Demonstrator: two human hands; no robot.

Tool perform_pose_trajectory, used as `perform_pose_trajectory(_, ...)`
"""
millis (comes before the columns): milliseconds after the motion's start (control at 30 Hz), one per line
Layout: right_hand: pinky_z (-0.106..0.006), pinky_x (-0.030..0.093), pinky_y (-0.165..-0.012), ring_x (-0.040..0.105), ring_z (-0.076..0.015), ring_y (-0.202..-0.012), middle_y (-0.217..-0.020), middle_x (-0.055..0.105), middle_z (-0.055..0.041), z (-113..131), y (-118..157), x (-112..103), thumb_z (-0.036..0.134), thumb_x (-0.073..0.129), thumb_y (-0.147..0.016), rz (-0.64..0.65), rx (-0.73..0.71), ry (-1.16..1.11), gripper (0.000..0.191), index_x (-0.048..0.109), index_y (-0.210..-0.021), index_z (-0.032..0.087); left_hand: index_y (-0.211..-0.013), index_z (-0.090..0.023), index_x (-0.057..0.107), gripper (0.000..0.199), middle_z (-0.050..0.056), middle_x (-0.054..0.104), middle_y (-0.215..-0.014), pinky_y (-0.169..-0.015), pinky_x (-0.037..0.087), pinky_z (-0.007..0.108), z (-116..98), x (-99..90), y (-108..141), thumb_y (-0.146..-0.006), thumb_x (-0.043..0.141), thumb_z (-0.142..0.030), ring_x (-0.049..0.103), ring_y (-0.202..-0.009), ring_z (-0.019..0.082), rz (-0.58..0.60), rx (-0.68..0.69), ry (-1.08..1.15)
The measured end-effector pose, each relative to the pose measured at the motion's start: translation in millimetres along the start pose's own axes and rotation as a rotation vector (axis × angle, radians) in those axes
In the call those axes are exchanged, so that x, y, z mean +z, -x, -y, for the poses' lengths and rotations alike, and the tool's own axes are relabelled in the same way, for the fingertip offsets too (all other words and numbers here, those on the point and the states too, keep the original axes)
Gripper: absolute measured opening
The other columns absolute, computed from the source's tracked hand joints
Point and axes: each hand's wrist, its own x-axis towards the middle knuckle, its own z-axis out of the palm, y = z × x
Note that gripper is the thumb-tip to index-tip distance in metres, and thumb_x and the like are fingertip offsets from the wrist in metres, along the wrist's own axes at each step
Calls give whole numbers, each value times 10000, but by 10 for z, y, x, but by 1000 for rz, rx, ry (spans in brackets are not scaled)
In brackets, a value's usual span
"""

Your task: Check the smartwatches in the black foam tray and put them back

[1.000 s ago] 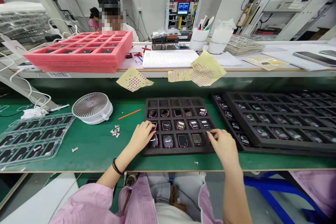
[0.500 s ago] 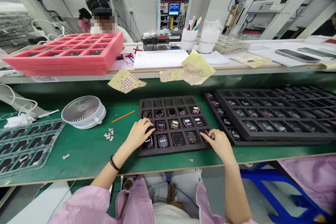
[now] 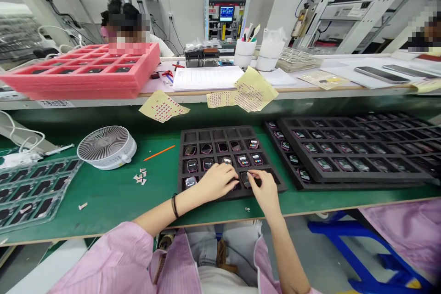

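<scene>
Right-hand grip [image 3: 264, 190] on a dark, square-faced smartwatch [image 3: 245, 179] in black foam tray [image 3: 280, 187]

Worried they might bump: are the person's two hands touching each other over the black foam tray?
Apart: the head view shows a gap between the left hand and right hand.

A white desk fan [image 3: 106, 147] sits on the green bench mat [image 3: 103, 206], near an orange pencil [image 3: 159, 152]. Farther back, stacked pink foam trays [image 3: 74, 89] rest beside a ruled paper form [image 3: 206, 78]
</scene>
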Motion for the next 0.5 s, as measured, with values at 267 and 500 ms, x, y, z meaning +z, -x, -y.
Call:
perform_pose_trajectory(267,-346,470,-666,577,-211,-794,-950,618,-106,-145,96,-339,417,459,-885,-141,23,27,313,638,-983,180,-1131,-162,565,282,174,570,-1139,-761,498,377,-347,240,-549,-886,499,-285,550,-1058,295,232,13,-147)
perform_pose_trajectory(500,-304,448,-612,574,-194,-750,-882,635,-96,-194,169,-415,377,468,-888,-214,49,-13,284,646,-942,162,-1151,-144,564,371,162,654,-1009,-732,496,343,-411,174,-770,-790,623,-202,592,-1003,293,402,24,-229)
